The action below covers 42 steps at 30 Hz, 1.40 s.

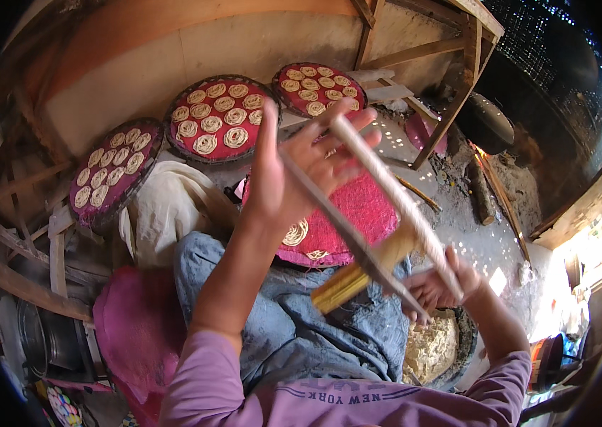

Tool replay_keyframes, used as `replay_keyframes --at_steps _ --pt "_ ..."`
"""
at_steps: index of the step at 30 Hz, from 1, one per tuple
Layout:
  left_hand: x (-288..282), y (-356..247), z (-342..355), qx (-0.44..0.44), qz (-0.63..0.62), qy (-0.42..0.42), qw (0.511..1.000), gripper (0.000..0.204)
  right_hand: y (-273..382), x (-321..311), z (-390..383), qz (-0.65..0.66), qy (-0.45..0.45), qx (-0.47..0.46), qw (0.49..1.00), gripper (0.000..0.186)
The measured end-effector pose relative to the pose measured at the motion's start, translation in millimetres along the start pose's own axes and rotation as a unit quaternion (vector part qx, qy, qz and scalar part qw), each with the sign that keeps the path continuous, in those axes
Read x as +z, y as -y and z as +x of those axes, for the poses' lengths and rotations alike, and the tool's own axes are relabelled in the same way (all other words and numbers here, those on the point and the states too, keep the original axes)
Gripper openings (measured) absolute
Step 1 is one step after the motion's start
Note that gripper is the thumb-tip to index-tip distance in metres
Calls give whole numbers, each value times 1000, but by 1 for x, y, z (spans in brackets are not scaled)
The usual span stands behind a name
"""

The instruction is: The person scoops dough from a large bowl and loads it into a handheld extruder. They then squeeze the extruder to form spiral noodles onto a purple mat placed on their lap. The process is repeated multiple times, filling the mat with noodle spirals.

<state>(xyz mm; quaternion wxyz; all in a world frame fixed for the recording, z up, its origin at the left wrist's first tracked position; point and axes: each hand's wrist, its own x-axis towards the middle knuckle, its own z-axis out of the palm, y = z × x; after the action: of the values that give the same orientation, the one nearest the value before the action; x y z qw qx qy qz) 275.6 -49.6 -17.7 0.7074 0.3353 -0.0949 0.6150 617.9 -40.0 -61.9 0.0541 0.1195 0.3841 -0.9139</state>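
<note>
Two wooden bars (397,199) slant from the spread, unclenched fingers of the left hand (308,153) down-right to the nearer right hand (469,277), whose grip cannot be told, the brass cylinder (343,288) lying crosswise left of its fingers.

The view comes from the person's own head — a wide fisheye lens looking steeply down over the purple shirt (358,406) and blue jeans (272,320), then out ahead. It sits close above the left hand (290,185) and right hand (432,286), with both forearms (224,285) entering low in the picture. Its reach runs well past them — to the round trays (222,149) near the back wall (144,85) and the fire (482,151) at upper right. Toward the dark rim, straight edges bend.
</note>
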Motion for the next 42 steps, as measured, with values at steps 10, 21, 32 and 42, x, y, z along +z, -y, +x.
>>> replay_keyframes --at_steps 10,21,32,42 --pt "-162 4 53 135 -99 81 983 52 113 3 50 -261 -344 98 897 83" --pt "-135 -22 41 214 -104 -30 971 47 122 44 59 -402 -353 95 839 70" --pt "-118 -38 41 206 -44 -25 977 44 121 51 66 -451 -378 49 807 69" --pt "-174 -7 38 187 -29 -16 982 29 118 15 61 -468 -377 58 797 69"
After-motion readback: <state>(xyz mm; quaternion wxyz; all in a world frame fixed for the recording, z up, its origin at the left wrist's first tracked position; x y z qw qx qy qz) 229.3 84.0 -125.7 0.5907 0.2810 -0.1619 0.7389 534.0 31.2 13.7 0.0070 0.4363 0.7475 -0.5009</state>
